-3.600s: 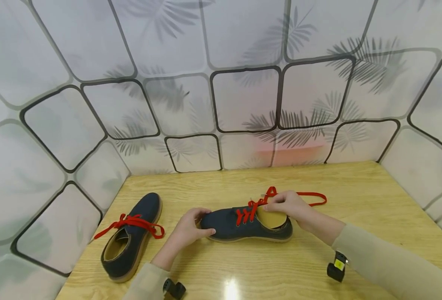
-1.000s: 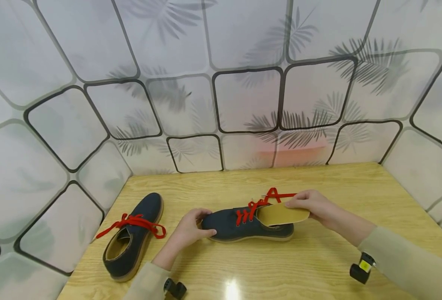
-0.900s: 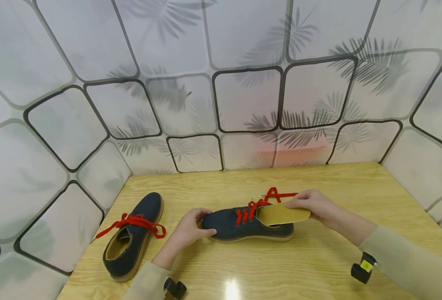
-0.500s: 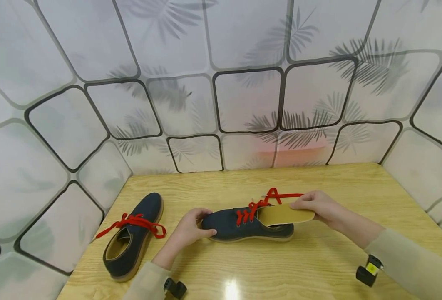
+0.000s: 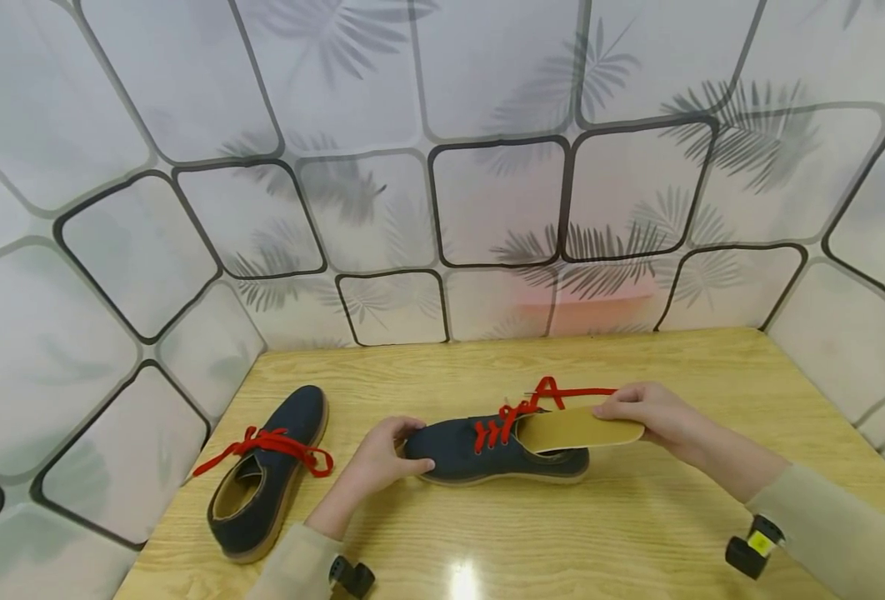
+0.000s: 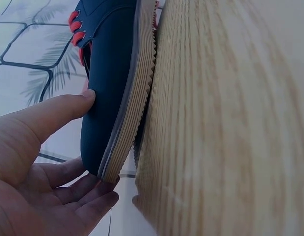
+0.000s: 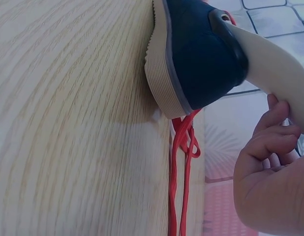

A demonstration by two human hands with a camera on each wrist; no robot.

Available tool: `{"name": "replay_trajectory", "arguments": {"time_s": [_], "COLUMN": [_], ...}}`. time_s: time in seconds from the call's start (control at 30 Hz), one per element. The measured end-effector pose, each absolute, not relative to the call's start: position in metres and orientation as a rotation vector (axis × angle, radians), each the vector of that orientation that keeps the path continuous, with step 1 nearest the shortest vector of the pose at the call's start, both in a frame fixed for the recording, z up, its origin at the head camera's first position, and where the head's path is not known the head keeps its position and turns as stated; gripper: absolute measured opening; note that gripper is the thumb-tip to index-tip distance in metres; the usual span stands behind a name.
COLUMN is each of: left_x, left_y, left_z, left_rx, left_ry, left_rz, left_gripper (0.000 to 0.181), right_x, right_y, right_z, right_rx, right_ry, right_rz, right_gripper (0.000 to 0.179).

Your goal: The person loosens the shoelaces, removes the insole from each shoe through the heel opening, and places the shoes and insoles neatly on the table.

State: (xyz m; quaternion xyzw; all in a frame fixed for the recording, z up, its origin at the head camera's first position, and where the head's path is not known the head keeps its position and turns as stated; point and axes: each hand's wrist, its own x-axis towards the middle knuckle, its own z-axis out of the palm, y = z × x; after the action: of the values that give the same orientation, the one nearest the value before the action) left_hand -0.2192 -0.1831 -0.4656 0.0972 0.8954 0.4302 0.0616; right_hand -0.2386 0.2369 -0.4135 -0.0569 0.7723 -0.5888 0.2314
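Observation:
A navy shoe [image 5: 453, 452] with red laces [image 5: 493, 435] lies on the wooden table, toe to the left. My left hand [image 5: 378, 457] holds its toe; in the left wrist view the thumb presses the upper of the shoe [image 6: 110, 83] and the fingers curl round the toe tip. From the shoe's opening a tan insole [image 5: 573, 429] sticks out past the heel, its front part hidden inside. My right hand [image 5: 660, 419] pinches the outer end of it. In the right wrist view, the pale underside of the insole [image 7: 279, 64] shows above the heel.
A second navy shoe [image 5: 270, 475] stands at the table's left, its red laces tied in a bow. Loose red lace [image 5: 581, 391] trails right behind the first shoe. The wooden table [image 5: 532, 533] meets patterned cloth walls [image 5: 498, 200] at the back and sides.
My right hand has moved right from the shoe's opening, drawing the insole partway out past the heel. The left hand and both shoes have stayed in place.

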Motion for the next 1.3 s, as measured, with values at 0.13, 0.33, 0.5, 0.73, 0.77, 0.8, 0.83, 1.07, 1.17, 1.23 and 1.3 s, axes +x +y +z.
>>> {"name": "replay_trajectory", "arguments": {"time_s": [0.13, 0.33, 0.5, 0.73, 0.77, 0.8, 0.83, 1.07, 1.17, 1.23, 1.3], "left_x": [-0.219, -0.219, -0.218, -0.218, -0.218, -0.218, -0.218, -0.217, -0.217, -0.217, -0.217], "left_y": [-0.183, -0.183, -0.183, -0.183, -0.183, -0.183, -0.183, -0.183, -0.182, -0.183, -0.183], "left_z": [-0.464, -0.465, -0.465, -0.465, -0.465, -0.465, -0.465, -0.464, -0.464, -0.465, -0.465], "left_rx": [0.294, 0.295, 0.297, 0.292, 0.293, 0.297, 0.296, 0.285, 0.28, 0.278, 0.275], "left_ry": [2.701, 2.701, 2.687, 2.679, 2.679, 2.682, 2.683, 2.693, 2.693, 2.693, 2.691], "left_rz": [1.312, 1.315, 1.332, 1.337, 1.338, 1.336, 1.334, 1.323, 1.326, 1.328, 1.33], "left_gripper": [0.055, 0.055, 0.056, 0.057, 0.057, 0.057, 0.057, 0.057, 0.057, 0.057, 0.057], "right_x": [-0.238, -0.235, -0.233, -0.229, -0.229, -0.229, -0.228, -0.228, -0.229, -0.229, -0.229], "right_y": [0.243, 0.252, 0.257, 0.264, 0.265, 0.267, 0.268, 0.278, 0.282, 0.285, 0.287], "right_z": [-0.412, -0.41, -0.408, -0.404, -0.402, -0.401, -0.4, -0.396, -0.395, -0.394, -0.393], "right_rx": [-0.18, -0.188, -0.188, -0.187, -0.19, -0.198, -0.2, -0.208, -0.208, -0.205, -0.203], "right_ry": [2.113, 2.099, 2.102, 2.126, 2.13, 2.132, 2.134, 2.127, 2.124, 2.124, 2.13], "right_rz": [-1.619, -1.628, -1.624, -1.608, -1.605, -1.606, -1.604, -1.591, -1.591, -1.593, -1.593], "right_gripper": [0.017, 0.02, 0.022, 0.022, 0.023, 0.023, 0.023, 0.024, 0.024, 0.024, 0.024]}}
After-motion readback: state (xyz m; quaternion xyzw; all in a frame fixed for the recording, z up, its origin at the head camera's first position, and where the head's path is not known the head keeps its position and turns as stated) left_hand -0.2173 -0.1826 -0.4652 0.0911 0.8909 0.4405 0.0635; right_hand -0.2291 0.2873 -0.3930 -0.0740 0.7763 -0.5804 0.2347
